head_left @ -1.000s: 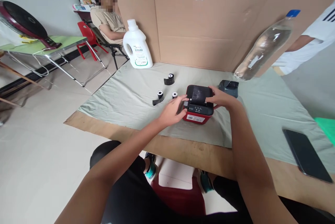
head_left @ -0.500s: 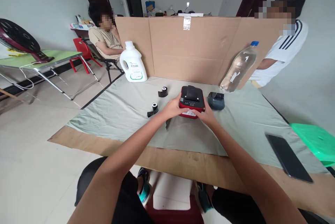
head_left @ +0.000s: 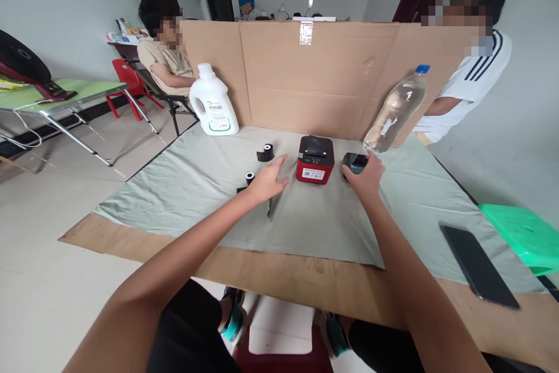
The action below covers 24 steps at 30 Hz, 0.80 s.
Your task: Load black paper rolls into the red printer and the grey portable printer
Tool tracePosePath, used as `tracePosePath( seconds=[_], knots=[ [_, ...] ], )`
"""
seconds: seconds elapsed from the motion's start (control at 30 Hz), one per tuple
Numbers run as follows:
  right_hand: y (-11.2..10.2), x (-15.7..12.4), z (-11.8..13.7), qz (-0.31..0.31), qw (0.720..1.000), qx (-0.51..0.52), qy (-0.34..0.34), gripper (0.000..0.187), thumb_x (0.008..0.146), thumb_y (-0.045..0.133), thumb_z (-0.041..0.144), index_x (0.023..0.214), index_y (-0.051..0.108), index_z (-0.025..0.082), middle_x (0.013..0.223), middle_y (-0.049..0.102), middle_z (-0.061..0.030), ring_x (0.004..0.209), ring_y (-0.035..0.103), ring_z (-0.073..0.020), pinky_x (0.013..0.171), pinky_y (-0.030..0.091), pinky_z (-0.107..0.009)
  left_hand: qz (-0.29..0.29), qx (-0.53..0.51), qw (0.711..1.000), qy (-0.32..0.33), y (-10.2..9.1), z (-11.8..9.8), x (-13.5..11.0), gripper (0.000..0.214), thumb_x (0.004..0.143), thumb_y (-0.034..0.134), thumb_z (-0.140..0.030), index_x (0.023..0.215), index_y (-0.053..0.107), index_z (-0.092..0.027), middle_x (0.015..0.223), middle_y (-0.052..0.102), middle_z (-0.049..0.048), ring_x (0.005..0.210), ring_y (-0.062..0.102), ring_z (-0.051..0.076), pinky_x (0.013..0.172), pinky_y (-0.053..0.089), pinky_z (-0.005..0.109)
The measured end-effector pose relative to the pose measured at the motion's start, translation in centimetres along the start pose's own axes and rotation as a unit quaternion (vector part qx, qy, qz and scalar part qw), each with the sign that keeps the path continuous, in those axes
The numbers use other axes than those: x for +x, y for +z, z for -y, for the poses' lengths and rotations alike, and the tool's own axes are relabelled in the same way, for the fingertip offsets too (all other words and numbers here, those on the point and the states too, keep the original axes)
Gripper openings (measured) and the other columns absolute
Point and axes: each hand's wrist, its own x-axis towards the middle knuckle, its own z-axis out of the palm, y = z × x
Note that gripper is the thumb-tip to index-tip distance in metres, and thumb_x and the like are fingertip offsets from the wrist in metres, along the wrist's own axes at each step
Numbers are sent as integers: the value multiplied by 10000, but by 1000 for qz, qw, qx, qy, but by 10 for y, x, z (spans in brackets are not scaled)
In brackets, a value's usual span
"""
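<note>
A small red and black label printer [head_left: 315, 160] stands on the grey-green cloth [head_left: 196, 187], untouched. My left hand [head_left: 267, 180] hovers left of it with fingers stretched out, holding nothing, close to a black tape roll [head_left: 249, 177]. My right hand [head_left: 365, 175] is right of the printer, its fingers over a dark grey device [head_left: 354, 162]; whether it grips the device is hidden. A second tape roll [head_left: 266, 152] lies further back.
A white detergent jug [head_left: 212, 103] and a clear plastic bottle [head_left: 396, 109] stand by the cardboard screen [head_left: 323, 76]. A black phone [head_left: 479, 267] lies at the right. One person sits at back left, another stands at right. A green stool [head_left: 522, 232] is beside the table.
Both hands have come off the printer, which now stands free. My left hand drew back to the left; my right hand moved right onto the dark grey device.
</note>
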Motion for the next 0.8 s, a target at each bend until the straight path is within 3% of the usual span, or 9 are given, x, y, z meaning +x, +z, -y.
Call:
tracePosePath(
  seconds=[0.03, 0.13, 0.23, 0.3, 0.4, 0.47, 0.63, 0.73, 0.8],
  knots=[
    [-1, 1, -4, -15, 998, -38, 38, 882, 777, 753, 550, 1473, 388, 150, 1519, 448, -326, 1390, 399, -462, 1111, 361, -609, -13, -3, 1000, 5, -6, -2, -23, 722, 876, 668, -239, 1567, 467, -171, 1366, 719, 163, 1157, 755, 305, 934, 624, 385],
    [2, 4, -7, 28, 987, -101, 125, 948, 746, 786, 554, 1448, 337, 102, 1453, 434, -390, 1349, 412, -505, 1083, 342, -616, -40, -20, 999, 10, -13, -12, -87, 624, 928, 604, -234, 1541, 492, -203, 1439, 685, 143, 1175, 757, 283, 813, 638, 331],
    [4, -2, -3, 37, 984, -120, 129, 892, 769, 761, 509, 1432, 330, 95, 1408, 470, -354, 1339, 443, -470, 1091, 359, -556, -70, -42, 996, 19, -3, -25, -130, 520, 958, 545, -199, 1478, 532, -229, 1486, 667, 106, 1205, 743, 248, 733, 635, 296],
    [0, -20, 1, 27, 986, -112, 119, 918, 774, 752, 521, 1459, 326, 83, 1417, 464, -347, 1337, 444, -454, 1118, 355, -531, -83, -29, 995, 55, 9, -32, -144, 455, 951, 525, -153, 1394, 580, -240, 1464, 686, 88, 1185, 750, 231, 791, 645, 328],
    [-11, -64, 4, -6, 991, -98, 92, 1048, 729, 786, 545, 1536, 312, 72, 1429, 466, -313, 1339, 445, -444, 1157, 359, -525, -84, -3, 985, 151, 27, -41, -150, 381, 948, 521, -115, 1292, 631, -237, 1418, 718, 87, 1169, 755, 229, 1000, 606, 428],
    [-19, -98, 6, -17, 992, -100, 79, 1125, 683, 815, 549, 1568, 315, 67, 1395, 489, -272, 1333, 459, -443, 1155, 384, -540, -55, -4, 982, 178, 36, -49, -148, 389, 963, 508, -118, 1315, 623, -236, 1427, 712, 86, 1213, 739, 234, 1060, 579, 451],
    [-31, -153, 8, 14, 992, -112, 52, 1159, 664, 817, 559, 1590, 335, 55, 1334, 515, -249, 1294, 485, -439, 1143, 413, -555, 122, -25, 987, 103, 57, -66, -129, 657, 930, 583, -200, 1568, 428, -217, 1659, 481, 119, 1461, 572, 282, 1158, 544, 454],
    [-32, -163, 9, 32, 992, -115, 39, 1137, 681, 814, 551, 1587, 343, 52, 1310, 528, -247, 1279, 492, -437, 1145, 413, -557, 178, -42, 982, 41, 73, -71, -111, 728, 910, 588, -210, 1603, 362, -202, 1592, 548, 144, 1336, 663, 303, 1075, 585, 470],
    [-31, -167, 9, 44, 992, -108, 47, 1136, 687, 818, 558, 1589, 338, 62, 1302, 531, -241, 1271, 495, -438, 1136, 423, -557, 189, -52, 980, 25, 83, -70, -100, 659, 909, 568, -202, 1549, 412, -191, 1505, 615, 143, 1210, 718, 293, 1004, 606, 473]
  ],
)
